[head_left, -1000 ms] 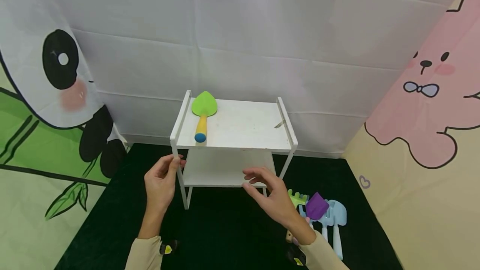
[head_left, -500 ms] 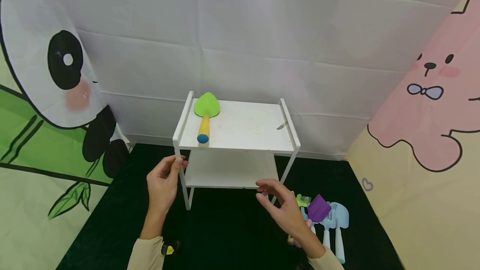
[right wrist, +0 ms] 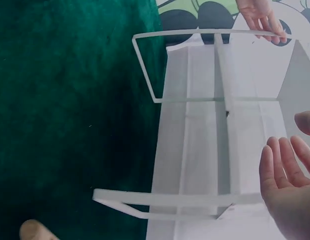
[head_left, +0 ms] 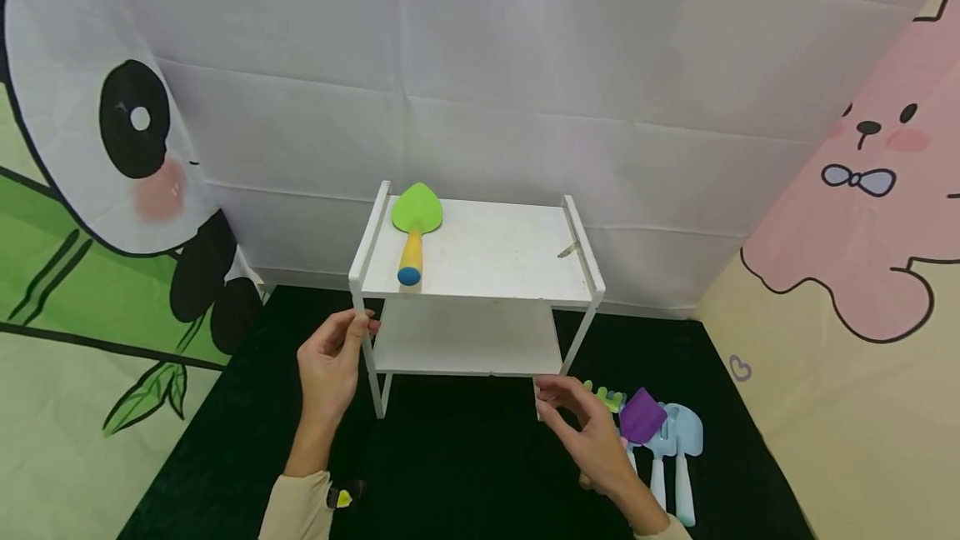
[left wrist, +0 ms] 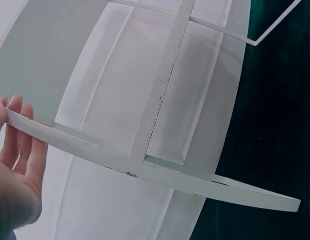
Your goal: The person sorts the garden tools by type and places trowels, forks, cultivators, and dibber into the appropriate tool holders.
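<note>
A white two-tier shelf (head_left: pixel 495 252) stands upright on the dark green floor in the head view. My left hand (head_left: pixel 330 369) pinches its front left leg below the top tier, and the left wrist view shows the thumb and fingers (left wrist: pixel 26 145) on either side of that leg. My right hand (head_left: pixel 588 432) is beside the front right leg, partly covering it in the head view. Thumb and fingers (right wrist: pixel 279 160) stand apart in the right wrist view, with nothing held between them. A toy trowel (head_left: pixel 414 232), green blade and yellow handle, lies on the top tier's left side.
Several toy garden tools lie on the floor to the right, including a purple piece (head_left: pixel 642 417) and a light-blue shovel (head_left: pixel 686 432). My right arm partly covers the pile. A white cloth wall (head_left: pixel 480 90) rises behind the shelf, with printed side walls left and right.
My right hand has moved right and down, from before the lower tier to beside the front right leg. The left hand stays on the left leg. The head view has shifted slightly.
</note>
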The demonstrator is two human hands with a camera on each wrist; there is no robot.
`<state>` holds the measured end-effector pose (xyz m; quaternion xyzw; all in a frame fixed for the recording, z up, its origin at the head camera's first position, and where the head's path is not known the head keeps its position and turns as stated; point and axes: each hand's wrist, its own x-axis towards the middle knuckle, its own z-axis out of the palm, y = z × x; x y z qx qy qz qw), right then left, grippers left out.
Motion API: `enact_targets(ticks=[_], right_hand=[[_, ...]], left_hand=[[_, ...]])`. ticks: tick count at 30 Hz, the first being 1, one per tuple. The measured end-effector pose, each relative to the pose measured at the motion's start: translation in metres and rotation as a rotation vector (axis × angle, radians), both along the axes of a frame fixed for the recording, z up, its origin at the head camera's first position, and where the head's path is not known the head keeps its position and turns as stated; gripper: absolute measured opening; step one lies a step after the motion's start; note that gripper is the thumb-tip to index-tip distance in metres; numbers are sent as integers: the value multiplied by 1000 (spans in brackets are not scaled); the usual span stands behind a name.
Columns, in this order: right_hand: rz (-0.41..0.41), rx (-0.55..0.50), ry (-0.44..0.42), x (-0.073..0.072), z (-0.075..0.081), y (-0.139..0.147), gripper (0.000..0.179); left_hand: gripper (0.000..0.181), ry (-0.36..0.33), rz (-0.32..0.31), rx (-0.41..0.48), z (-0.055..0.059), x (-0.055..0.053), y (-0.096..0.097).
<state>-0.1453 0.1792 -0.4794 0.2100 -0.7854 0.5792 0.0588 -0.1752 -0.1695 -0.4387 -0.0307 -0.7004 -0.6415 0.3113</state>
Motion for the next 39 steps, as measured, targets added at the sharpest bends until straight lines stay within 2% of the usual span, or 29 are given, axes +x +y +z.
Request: enact_targets(ticks=[5,7,13,22,29,33,39], right_hand=[[-43,16,-29,3,-8,9,30],[-59,16,-37,5,-11,12,29],[-126,10,-137,11,-16,19,33],[-195,38,-204,16,-29,30,31],[-276,55,-312,19,-42,41,35],[-293,44,-368,22,-48,47,38],[-311,88,-384,25,-57,53,39]], left_hand=[[15,-13,12,13,3,1,2],[15,-1,9,18,-4,-4,-1],[15,15,11,9,-7,-4,-2],[18,1,11,-2,-7,-5,-2],[18,0,15,-5,-7,-5,-3],[18,-2,6,1,-8,-5,-2],[18,-2,11,2,-9,-5,-2]])
